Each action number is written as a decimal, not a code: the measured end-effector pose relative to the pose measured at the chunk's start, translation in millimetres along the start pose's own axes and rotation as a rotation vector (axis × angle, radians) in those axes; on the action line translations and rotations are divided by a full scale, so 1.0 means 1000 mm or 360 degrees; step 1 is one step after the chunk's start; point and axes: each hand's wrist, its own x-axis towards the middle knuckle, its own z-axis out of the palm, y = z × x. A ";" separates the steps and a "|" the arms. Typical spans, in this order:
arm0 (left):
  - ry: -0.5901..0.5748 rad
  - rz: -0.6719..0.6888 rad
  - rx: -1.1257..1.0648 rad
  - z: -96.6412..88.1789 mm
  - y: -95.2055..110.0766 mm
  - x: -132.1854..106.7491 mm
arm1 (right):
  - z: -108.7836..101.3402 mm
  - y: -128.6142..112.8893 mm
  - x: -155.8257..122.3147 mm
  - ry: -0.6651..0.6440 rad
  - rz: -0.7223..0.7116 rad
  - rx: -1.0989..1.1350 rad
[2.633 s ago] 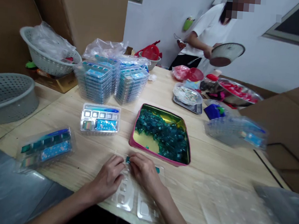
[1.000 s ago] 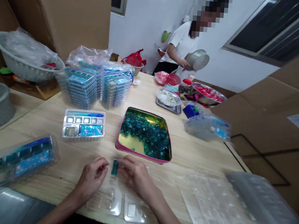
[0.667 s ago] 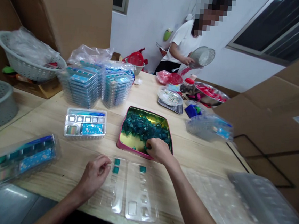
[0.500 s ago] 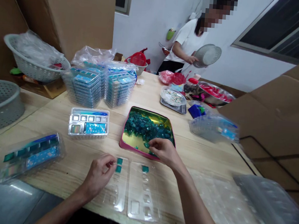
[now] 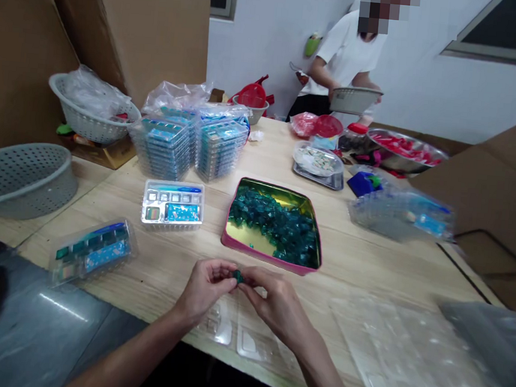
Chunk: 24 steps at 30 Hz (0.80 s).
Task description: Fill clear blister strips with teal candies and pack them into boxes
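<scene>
My left hand [image 5: 204, 291] and my right hand [image 5: 279, 302] meet over the near part of the table. Pinched between the fingertips of both is a small teal translucent piece [image 5: 238, 277]. Below them lie two clear plastic trays, a left tray [image 5: 222, 330] and a right tray [image 5: 250, 344], partly covered by the hands. Just beyond the hands, a pink-rimmed tin [image 5: 259, 255] with a gold inside holds many teal pieces [image 5: 278, 222], heaped toward its far and right sides.
A filled tray [image 5: 173, 205] and a tilted filled package [image 5: 92, 252] are on the left, with stacked packs [image 5: 165, 149] behind. Clear sheets [image 5: 407, 351] lie right. Grey baskets [image 5: 19, 178] stand far left. Across the table, a person [image 5: 346, 57] holds a basket [image 5: 355, 99].
My right hand has left the tin and come back to my left hand, with a teal piece now between them. The view has shifted left. The person across has lowered their basket.
</scene>
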 end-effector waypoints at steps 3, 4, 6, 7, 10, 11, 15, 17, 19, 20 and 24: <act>-0.0023 0.0128 0.0193 -0.006 -0.001 -0.004 | 0.002 0.000 -0.003 -0.0031 -0.0023 -0.0082; -0.0037 0.0160 0.0253 -0.007 -0.002 -0.005 | 0.002 0.000 -0.003 -0.0054 -0.0002 -0.0046; -0.0068 0.0176 0.0333 -0.010 -0.002 -0.007 | 0.001 0.000 -0.004 -0.0109 0.0042 0.0059; -0.0076 0.0170 0.0361 -0.011 -0.002 -0.009 | 0.001 0.000 -0.004 -0.0127 0.0057 0.0099; -0.0058 0.0195 0.0463 -0.010 0.002 -0.014 | 0.003 -0.001 -0.005 -0.0145 0.0068 0.0126; -0.0042 0.0223 0.0505 -0.009 0.003 -0.015 | 0.004 -0.002 -0.005 -0.0136 0.0059 0.0110; 0.0087 0.0320 0.0651 -0.002 0.009 -0.020 | 0.016 -0.005 -0.010 0.0043 -0.0077 -0.0025; 0.0141 0.0333 0.0703 0.000 0.009 -0.021 | 0.025 -0.008 -0.013 0.0186 -0.0178 -0.0086; 0.0172 0.0326 0.0717 0.000 0.007 -0.020 | 0.032 -0.011 -0.016 0.0299 -0.0238 -0.0069; 0.0183 0.0312 0.0691 -0.001 0.006 -0.020 | 0.034 -0.012 -0.018 0.0333 -0.0244 -0.0022; 0.0121 0.0076 0.0212 -0.007 0.004 -0.020 | 0.035 -0.014 -0.020 0.0286 -0.0147 0.0339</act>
